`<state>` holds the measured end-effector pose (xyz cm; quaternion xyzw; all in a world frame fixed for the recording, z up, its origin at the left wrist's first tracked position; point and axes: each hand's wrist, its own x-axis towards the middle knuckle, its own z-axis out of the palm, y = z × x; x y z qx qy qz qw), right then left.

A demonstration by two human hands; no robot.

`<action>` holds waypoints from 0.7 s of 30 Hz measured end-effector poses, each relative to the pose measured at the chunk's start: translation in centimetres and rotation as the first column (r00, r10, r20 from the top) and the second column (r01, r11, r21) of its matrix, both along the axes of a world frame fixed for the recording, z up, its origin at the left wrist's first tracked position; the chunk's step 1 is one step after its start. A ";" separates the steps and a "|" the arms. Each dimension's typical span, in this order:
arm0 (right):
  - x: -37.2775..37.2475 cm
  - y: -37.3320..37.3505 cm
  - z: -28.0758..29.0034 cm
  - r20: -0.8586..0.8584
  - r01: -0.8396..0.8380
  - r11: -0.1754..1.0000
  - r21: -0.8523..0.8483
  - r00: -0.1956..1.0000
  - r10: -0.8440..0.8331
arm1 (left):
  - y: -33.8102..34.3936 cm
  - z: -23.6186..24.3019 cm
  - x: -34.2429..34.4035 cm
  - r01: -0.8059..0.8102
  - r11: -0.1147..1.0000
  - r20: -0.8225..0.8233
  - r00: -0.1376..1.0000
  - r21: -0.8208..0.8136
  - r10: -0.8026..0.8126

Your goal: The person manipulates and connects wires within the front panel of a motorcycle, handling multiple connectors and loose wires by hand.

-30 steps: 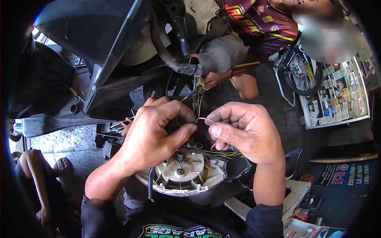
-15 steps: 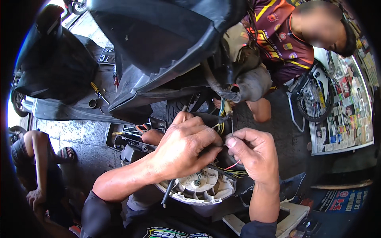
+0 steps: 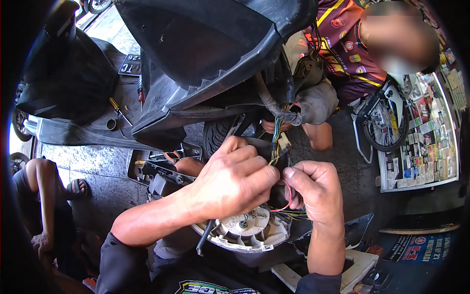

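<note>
My left hand point(image 3: 235, 181) is closed, knuckles up, gripping a thin red wire point(image 3: 286, 206) whose held end is hidden behind its fingers. My right hand point(image 3: 313, 183) pinches the wire just beside it, thumb near the left fingertips. The wire loops down between my hands. Below them lies a pale plastic housing point(image 3: 235, 228) with a small green wire and a dark hose at its left. Just above my hands hangs a bundle of coloured wires point(image 3: 279, 134) with a pale connector, coming from the dark scooter body point(image 3: 205, 49).
A co-worker point(image 3: 342, 44) crouches beside the scooter, hand near the wires. Another person point(image 3: 44, 206) sits at lower left. A toolbox point(image 3: 139, 161), screwdriver point(image 3: 117, 108), bicycle wheel point(image 3: 387, 125) and display case point(image 3: 426, 147) surround me. A white frame point(image 3: 284, 274) lies at lower right.
The view has shifted, so the scene sits lower and farther right than a second ago. My left hand has turned more knuckles-up over the wire; the red loop shows more than half a second ago.
</note>
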<state>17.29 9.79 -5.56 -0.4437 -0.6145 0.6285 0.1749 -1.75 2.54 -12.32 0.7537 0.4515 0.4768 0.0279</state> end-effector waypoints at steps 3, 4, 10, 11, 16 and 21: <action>-0.1 -0.8 -0.4 -0.008 0.084 0.996 -0.008 0.996 -0.084 | 0.3 0.2 0.2 -0.037 0.988 -0.153 0.986 0.152 0.060; -0.1 -1.0 -0.6 -0.019 0.097 0.995 -0.005 0.995 -0.098 | 0.3 0.4 0.1 -0.021 0.987 -0.183 0.982 0.159 0.050; 0.0 -1.6 -2.1 -0.112 0.190 0.981 -0.033 0.975 -0.193 | 0.8 0.1 0.2 0.041 0.976 -0.237 0.971 0.216 0.012; 0.0 -1.7 -2.3 -0.137 0.201 0.979 -0.034 0.969 -0.204 | 0.9 0.0 0.1 0.064 0.975 -0.234 0.972 0.214 -0.012; 0.2 -2.1 -2.4 -0.189 0.217 0.975 -0.052 0.956 -0.223 | 1.2 -0.8 -0.2 0.125 0.971 -0.121 0.987 0.202 -0.102; 1.1 -2.2 -2.2 -0.177 0.113 0.987 0.113 0.980 -0.092 | -0.3 0.5 -0.9 0.092 0.975 0.202 0.978 -0.202 -0.051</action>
